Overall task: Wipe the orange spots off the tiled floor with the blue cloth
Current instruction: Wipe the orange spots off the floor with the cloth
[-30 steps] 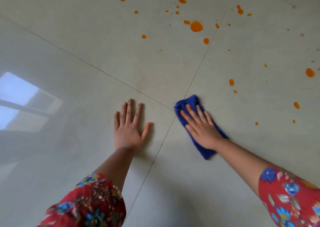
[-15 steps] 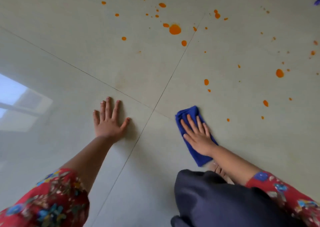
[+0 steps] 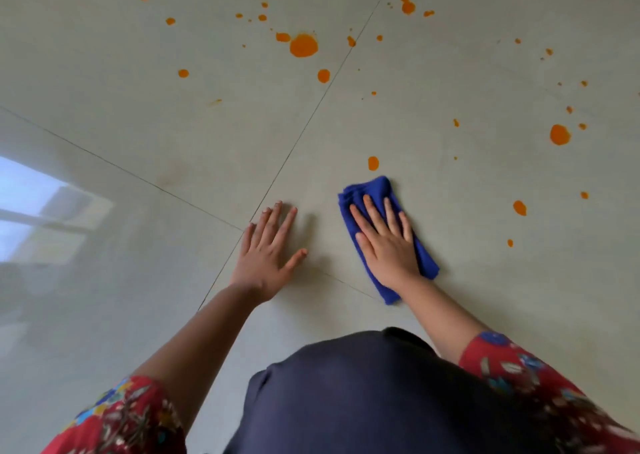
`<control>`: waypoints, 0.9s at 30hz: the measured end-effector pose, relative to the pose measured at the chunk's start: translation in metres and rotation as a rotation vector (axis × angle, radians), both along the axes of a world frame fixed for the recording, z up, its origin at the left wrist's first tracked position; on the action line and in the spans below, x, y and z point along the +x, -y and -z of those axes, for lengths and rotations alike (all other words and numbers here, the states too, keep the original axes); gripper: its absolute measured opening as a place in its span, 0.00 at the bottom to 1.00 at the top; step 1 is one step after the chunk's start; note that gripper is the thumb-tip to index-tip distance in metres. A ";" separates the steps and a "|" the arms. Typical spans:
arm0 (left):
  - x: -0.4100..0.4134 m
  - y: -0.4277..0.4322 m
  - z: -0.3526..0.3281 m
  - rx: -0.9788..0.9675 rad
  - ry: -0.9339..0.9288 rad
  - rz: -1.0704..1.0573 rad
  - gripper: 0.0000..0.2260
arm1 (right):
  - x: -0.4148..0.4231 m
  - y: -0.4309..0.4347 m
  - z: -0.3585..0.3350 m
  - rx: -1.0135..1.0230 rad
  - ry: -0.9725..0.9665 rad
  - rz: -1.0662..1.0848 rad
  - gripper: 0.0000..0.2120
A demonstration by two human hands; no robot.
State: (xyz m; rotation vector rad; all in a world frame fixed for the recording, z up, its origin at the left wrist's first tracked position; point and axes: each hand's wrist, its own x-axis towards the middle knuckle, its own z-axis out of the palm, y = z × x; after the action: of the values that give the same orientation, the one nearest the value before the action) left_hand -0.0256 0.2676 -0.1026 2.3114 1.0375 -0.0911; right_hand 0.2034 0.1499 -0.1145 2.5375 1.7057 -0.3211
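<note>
A folded blue cloth [image 3: 375, 190] lies on the pale tiled floor [image 3: 138, 107], and my right hand [image 3: 386, 242] presses flat on it with straight fingers. Just beyond the cloth's far end sits an orange spot [image 3: 373, 163]. My left hand [image 3: 268, 254] rests flat on the floor to the left, fingers spread, over a grout line. Several more orange spots dot the tiles ahead, the largest orange blot [image 3: 303, 45] at the far middle and another orange spot [image 3: 559, 134] at the right.
Dark grout lines [image 3: 311, 121] cross near my left hand. My knee in dark cloth [image 3: 363, 394] fills the lower middle of the view. A bright window reflection [image 3: 31, 207] shines on the tile at the left.
My right hand has slid the cloth forward to just short of an orange spot. My left hand has shifted right onto the grout line. My knee fills more of the view.
</note>
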 end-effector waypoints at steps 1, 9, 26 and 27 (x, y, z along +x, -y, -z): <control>0.005 -0.001 0.000 -0.002 -0.002 -0.018 0.32 | -0.007 -0.010 0.002 0.037 -0.001 0.007 0.25; 0.036 -0.001 0.000 0.040 -0.050 -0.020 0.30 | 0.036 0.075 0.002 0.045 0.008 -0.273 0.26; 0.094 -0.007 0.008 0.078 -0.036 -0.072 0.33 | 0.066 0.019 0.007 0.124 0.051 0.453 0.26; 0.100 -0.012 0.009 0.094 -0.035 -0.065 0.33 | 0.056 0.022 0.009 0.122 0.053 0.356 0.26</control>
State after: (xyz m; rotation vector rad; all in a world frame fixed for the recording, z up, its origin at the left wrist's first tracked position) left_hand 0.0744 0.2796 -0.1120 2.3646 1.1561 -0.0584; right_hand 0.2592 0.1274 -0.1235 2.9066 1.2857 -0.1689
